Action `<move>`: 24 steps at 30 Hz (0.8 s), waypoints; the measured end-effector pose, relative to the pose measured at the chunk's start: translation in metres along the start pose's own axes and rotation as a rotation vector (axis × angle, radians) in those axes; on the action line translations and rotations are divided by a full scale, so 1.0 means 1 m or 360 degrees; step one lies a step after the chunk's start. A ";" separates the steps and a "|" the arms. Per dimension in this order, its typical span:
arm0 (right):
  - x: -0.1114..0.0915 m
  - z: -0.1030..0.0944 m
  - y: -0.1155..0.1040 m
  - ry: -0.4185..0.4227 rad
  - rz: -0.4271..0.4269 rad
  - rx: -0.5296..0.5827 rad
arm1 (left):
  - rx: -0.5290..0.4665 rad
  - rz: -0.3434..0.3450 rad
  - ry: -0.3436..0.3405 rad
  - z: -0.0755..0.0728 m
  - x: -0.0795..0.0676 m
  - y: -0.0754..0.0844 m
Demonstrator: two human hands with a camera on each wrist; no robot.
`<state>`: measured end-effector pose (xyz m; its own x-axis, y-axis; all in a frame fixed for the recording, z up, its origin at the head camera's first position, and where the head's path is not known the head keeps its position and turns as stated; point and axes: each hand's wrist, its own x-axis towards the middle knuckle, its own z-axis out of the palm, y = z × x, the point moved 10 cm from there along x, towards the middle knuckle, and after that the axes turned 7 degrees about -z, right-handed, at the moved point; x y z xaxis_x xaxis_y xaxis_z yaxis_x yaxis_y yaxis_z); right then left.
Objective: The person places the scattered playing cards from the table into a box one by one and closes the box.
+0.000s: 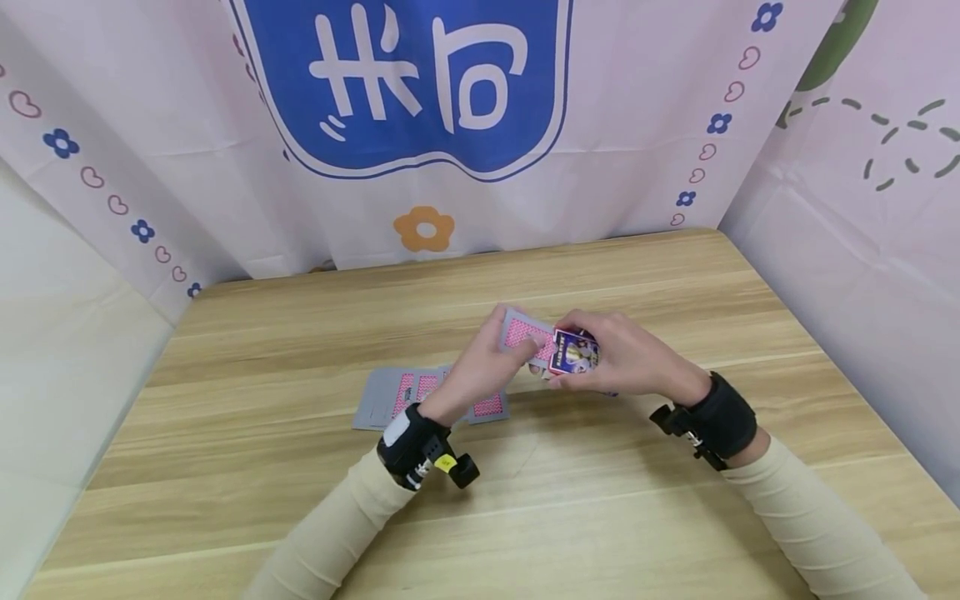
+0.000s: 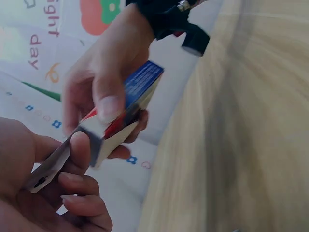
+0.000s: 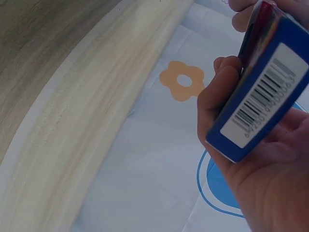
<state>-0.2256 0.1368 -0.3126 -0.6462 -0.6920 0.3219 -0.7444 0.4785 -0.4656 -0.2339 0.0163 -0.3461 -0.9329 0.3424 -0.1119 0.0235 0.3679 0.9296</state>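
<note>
My left hand (image 1: 480, 362) pinches playing cards (image 1: 522, 332) with pink patterned backs and pale borders, the thumb lying across them. A small blue card box (image 1: 576, 353) with a picture on its front is gripped by my right hand (image 1: 641, 354), thumb on one side and fingers on the other. The cards meet the left end of the box; how far they reach inside cannot be told. In the right wrist view the blue box side (image 3: 265, 94) carries a white barcode label. More playing cards (image 1: 378, 402) lie overlapped on the table, partly hidden under my left forearm.
The wooden table (image 1: 600, 508) has a back edge against a white curtain (image 1: 622, 192) with a blue emblem and an orange flower. Another pale curtain (image 1: 870, 267) hangs at the right. Black camera straps (image 1: 731, 417) circle both wrists.
</note>
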 end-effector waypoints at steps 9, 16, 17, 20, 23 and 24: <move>-0.002 -0.005 0.007 0.0011 0.0060 -0.0024 | -0.0198 -0.0082 -0.0046 -0.002 0.003 -0.006; -0.002 -0.006 0.007 0.0010 0.0040 -0.0030 | -0.0203 -0.0064 -0.0120 0.001 0.005 -0.004; -0.001 -0.006 0.006 0.0009 0.0022 -0.0031 | -0.0192 -0.0056 -0.0153 0.004 0.005 -0.004; -0.001 -0.006 0.003 0.0011 -0.0010 -0.0010 | -0.0221 -0.0035 -0.0231 0.009 0.004 -0.002; -0.002 -0.007 0.004 0.0021 0.0007 0.0011 | -0.0340 -0.0022 -0.0283 0.008 0.002 0.000; -0.002 -0.008 0.004 0.0026 0.0015 0.0021 | -0.0373 -0.0018 -0.0299 0.006 0.002 0.000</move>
<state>-0.2287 0.1444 -0.3087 -0.6557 -0.6786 0.3309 -0.7362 0.4777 -0.4793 -0.2335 0.0226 -0.3485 -0.8493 0.5013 -0.1656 -0.0908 0.1704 0.9812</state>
